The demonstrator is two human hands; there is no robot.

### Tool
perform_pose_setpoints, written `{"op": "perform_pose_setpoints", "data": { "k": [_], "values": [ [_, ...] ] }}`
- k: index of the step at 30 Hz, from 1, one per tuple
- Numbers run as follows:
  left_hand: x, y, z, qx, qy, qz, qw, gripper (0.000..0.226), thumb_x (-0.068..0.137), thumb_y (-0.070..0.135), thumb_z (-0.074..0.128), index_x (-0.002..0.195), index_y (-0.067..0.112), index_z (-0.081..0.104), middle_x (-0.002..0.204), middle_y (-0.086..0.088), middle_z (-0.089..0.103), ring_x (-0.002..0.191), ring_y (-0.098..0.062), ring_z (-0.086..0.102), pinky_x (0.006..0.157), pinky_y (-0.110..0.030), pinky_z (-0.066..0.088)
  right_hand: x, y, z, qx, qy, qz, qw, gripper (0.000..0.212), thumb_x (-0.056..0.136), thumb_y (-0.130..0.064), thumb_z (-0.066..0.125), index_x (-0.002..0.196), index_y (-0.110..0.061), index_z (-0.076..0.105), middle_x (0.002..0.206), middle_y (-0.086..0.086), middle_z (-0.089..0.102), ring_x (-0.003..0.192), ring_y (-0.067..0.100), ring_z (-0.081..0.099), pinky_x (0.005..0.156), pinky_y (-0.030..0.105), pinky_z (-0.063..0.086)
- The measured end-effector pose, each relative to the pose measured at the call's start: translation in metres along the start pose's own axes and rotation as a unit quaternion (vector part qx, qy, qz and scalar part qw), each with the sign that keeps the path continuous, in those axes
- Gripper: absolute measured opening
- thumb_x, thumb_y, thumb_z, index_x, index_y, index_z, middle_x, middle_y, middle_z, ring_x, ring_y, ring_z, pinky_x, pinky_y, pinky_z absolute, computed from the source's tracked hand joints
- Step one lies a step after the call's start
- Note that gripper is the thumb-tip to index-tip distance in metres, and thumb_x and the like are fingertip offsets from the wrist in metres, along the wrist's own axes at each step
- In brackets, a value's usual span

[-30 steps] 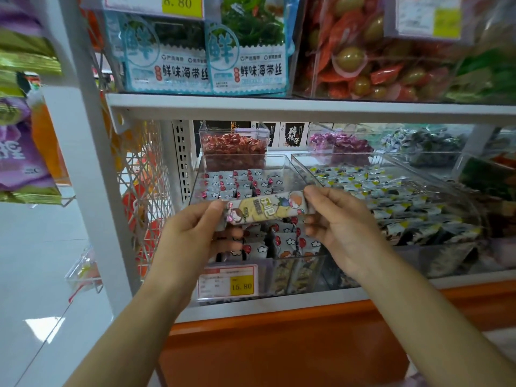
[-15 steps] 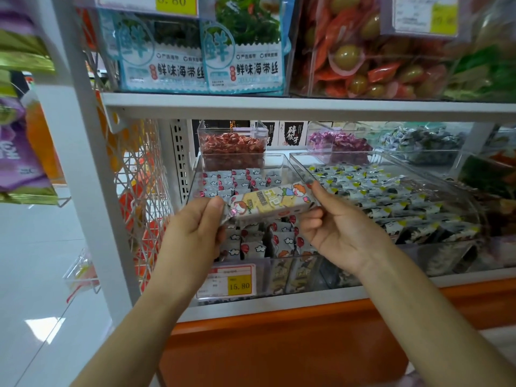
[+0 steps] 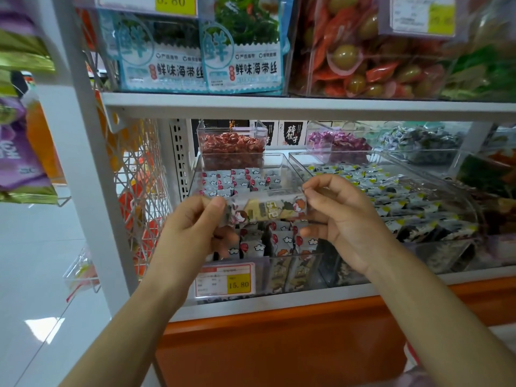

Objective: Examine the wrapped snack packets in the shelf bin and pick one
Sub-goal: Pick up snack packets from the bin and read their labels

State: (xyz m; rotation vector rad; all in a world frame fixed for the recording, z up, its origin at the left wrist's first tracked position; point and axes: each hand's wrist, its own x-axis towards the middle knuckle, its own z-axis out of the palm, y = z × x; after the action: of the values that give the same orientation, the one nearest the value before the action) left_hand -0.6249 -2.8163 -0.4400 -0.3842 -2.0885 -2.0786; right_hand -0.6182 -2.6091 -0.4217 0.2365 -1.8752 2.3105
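A long wrapped snack packet, yellow and white with cartoon print, is held level in front of a clear shelf bin. My left hand pinches its left end between thumb and fingers. My right hand pinches its right end. The bin behind holds several similar small packets with red and white cloud print. A price tag reading 15.80 sits on the bin's front.
A second clear bin of dark and white packets stands to the right. Small bins of red and purple sweets sit at the back. A shelf board overhead carries seaweed bags. A white upright post and wire rack stand at left.
Both hands have kept hold of the packet, which tilted up on the right and then came back to level. The hands sit slightly higher in the view.
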Motion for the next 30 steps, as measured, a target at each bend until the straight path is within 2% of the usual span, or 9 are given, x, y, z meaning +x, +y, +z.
{"op": "perform_pose_setpoints", "data": {
  "k": [2,5,8,12,17,20,22,25,30],
  "values": [
    [0.001,0.0,-0.002,-0.037,-0.009,-0.024,0.999,0.027,0.085,0.036,0.056,0.082,0.009,0.055,0.073,-0.005,0.067,0.064,-0.016,0.065,0.054,-0.024,0.051,0.001,-0.001,-0.001,0.003,-0.009,-0.003,1.0,0.021,0.087,0.002,0.053,0.077,-0.014,0.061,0.085,0.009,0.06,0.078,0.023,0.061,0.051,0.027,0.053],
    [0.002,0.0,-0.003,-0.009,-0.011,-0.01,1.0,0.042,0.069,0.044,0.063,0.099,0.014,0.06,0.084,-0.002,0.069,0.073,-0.015,0.067,0.06,-0.025,0.053,0.002,0.001,0.001,0.008,-0.028,-0.013,0.999,0.019,0.083,0.006,0.054,0.073,-0.009,0.059,0.1,0.021,0.061,0.089,0.03,0.064,0.06,0.028,0.056],
    [0.0,0.002,-0.002,-0.007,-0.018,0.001,1.0,0.045,0.068,0.037,0.063,0.11,0.023,0.063,0.089,0.0,0.07,0.078,-0.013,0.069,0.065,-0.019,0.054,0.001,0.004,0.003,0.021,-0.046,-0.026,0.998,0.009,0.069,-0.011,0.066,0.074,-0.009,0.06,0.096,0.017,0.066,0.086,0.026,0.068,0.064,0.029,0.057],
    [-0.002,0.005,-0.001,0.002,-0.058,0.022,0.998,0.041,0.068,0.032,0.062,0.108,0.031,0.063,0.088,0.011,0.072,0.08,-0.008,0.07,0.065,-0.009,0.05,0.002,0.009,0.004,-0.14,0.003,-0.064,0.988,0.011,0.077,-0.014,0.07,0.087,-0.019,0.069,0.096,0.007,0.069,0.092,0.022,0.066,0.079,0.035,0.053],
    [-0.004,0.006,-0.003,0.04,-0.08,0.033,0.995,0.038,0.066,0.035,0.063,0.104,0.037,0.063,0.094,-0.002,0.07,0.082,-0.012,0.07,0.072,-0.016,0.055,0.001,0.009,0.007,-0.182,0.023,-0.086,0.979,0.009,0.078,-0.015,0.069,0.078,-0.023,0.072,0.076,-0.011,0.07,0.076,0.004,0.065,0.067,0.017,0.048],
    [-0.004,0.005,-0.002,0.085,-0.094,0.042,0.991,0.03,0.069,0.039,0.064,0.099,0.042,0.062,0.094,-0.001,0.066,0.082,-0.011,0.068,0.068,-0.014,0.053,0.0,0.008,0.009,-0.216,0.047,-0.12,0.968,0.014,0.081,-0.013,0.068,0.07,-0.021,0.069,0.061,-0.017,0.064,0.062,-0.006,0.059,0.058,0.007,0.045],
    [-0.004,0.003,0.0,0.105,-0.093,0.035,0.99,0.02,0.075,0.037,0.066,0.094,0.043,0.061,0.089,0.0,0.066,0.08,-0.014,0.067,0.066,-0.021,0.055,-0.001,0.009,0.009,-0.24,0.061,-0.145,0.958,0.015,0.082,-0.012,0.067,0.069,-0.02,0.068,0.06,-0.014,0.063,0.06,-0.004,0.058,0.058,0.007,0.044],
    [-0.005,0.003,0.004,0.132,-0.074,0.033,0.988,0.012,0.078,0.035,0.066,0.089,0.03,0.061,0.081,0.001,0.066,0.077,-0.018,0.065,0.072,-0.04,0.056,-0.004,0.01,0.013,-0.27,0.047,-0.164,0.947,0.012,0.082,-0.013,0.068,0.071,-0.019,0.068,0.066,-0.008,0.065,0.062,-0.001,0.059,0.058,0.009,0.045],
    [-0.003,0.006,0.001,0.16,-0.049,0.044,0.985,0.015,0.078,0.03,0.067,0.075,0.017,0.061,0.067,-0.004,0.063,0.057,-0.008,0.056,0.05,-0.017,0.045,-0.003,0.012,0.014,-0.285,0.01,-0.162,0.945,0.013,0.082,-0.015,0.068,0.073,-0.023,0.069,0.069,-0.016,0.067,0.067,-0.002,0.062,0.059,0.008,0.044]
  ]
}}
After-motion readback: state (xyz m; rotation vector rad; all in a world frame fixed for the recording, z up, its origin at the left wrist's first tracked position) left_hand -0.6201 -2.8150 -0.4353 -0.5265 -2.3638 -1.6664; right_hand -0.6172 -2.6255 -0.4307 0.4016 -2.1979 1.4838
